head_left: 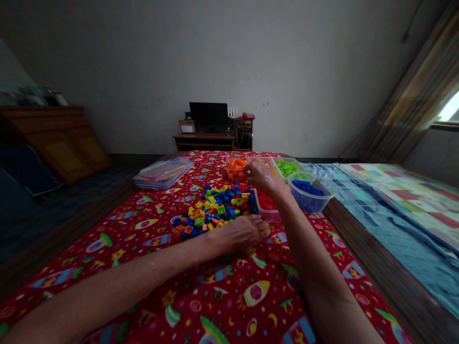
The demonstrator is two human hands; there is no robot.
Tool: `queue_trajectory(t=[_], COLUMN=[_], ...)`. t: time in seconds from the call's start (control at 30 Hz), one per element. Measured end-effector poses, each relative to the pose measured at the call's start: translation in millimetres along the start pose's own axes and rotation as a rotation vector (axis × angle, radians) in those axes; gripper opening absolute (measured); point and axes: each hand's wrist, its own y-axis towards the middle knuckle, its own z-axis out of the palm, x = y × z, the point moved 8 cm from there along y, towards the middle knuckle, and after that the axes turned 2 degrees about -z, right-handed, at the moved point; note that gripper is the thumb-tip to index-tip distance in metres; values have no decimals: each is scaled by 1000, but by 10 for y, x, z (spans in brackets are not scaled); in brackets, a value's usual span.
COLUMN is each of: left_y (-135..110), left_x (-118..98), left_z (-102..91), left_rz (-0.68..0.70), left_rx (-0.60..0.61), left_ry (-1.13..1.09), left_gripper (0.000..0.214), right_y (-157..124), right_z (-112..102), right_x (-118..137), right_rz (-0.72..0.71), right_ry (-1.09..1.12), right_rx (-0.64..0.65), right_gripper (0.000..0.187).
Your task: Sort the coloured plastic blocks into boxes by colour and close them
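Observation:
A mixed pile of toy building bricks (218, 209) in blue, yellow, green, orange and red lies on the red patterned tablecloth. My left hand (249, 233) rests palm down at the near right side of this pile, fingers stretched toward the front corner of a clear box of red bricks (265, 201). Above the boxes is my right hand (263, 176), its fingers drawn together; anything between them is hidden. Just left of it stands a box of orange bricks (235, 165). Behind it, yellow bricks are partly covered by the hand. Green bricks (287, 167) fill another box.
A round clear tub of blue bricks (309, 191) stands at the table's right edge. Stacked plastic lids (163, 174) lie at the far left. A bed (401, 210) adjoins the right side. Beyond the table, a desk carries a monitor (209, 116).

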Motion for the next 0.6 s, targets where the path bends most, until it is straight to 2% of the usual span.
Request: queue_trajectory(t=[0.07, 0.23, 0.4, 0.5, 0.6], left_y=[-158, -377, -512, -733, -1078], left_x=[138, 615, 1108, 1192, 1054], left_z=[-33, -132, -232, -358, -412], left_rz=[-33, -125, -342, -449, -524], left_rx=[46, 41, -12, -79, -63], left_ry=[-1, -52, -79, -117, -148], left_gripper=[21, 22, 22, 29, 37], right_y=[-1, 40, 58, 43, 27], right_z=[10, 81, 124, 109, 89], right_x=[8, 39, 53, 58, 69], right_rz=[9, -10, -23, -25, -30], right_ry=[-3, -26, -33, -18, -5], right_rx=[-9, 3, 27, 17, -1], right_gripper=[26, 25, 25, 25, 24])
